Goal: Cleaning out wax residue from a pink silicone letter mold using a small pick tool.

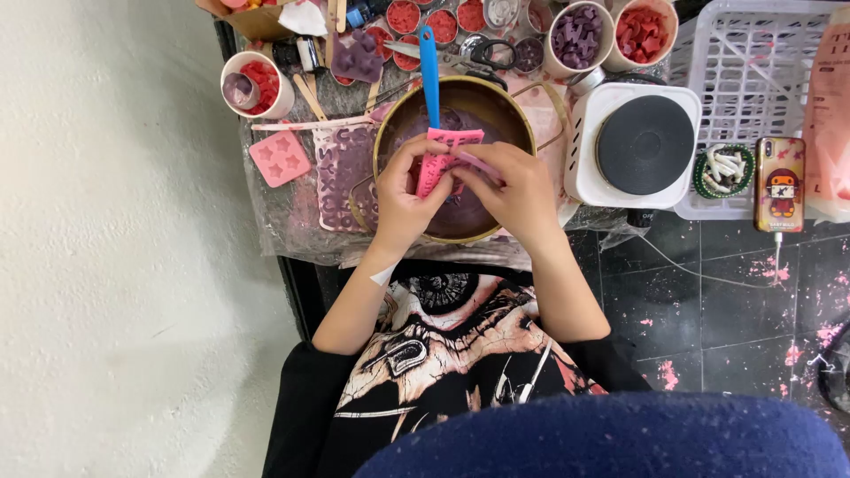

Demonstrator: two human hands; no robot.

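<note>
Left hand [403, 195] and right hand [509, 190] are gripping a pink silicone mould [440, 159] above the brass bowl [394, 115], beside the hotplate [645, 144].

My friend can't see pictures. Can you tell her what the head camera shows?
Seen from above, a person's left hand and right hand hold a pink mould over a brass bowl with a blue-handled tool in it. Cups of red pieces and purple pieces, a small hotplate and a phone surround it.
</note>
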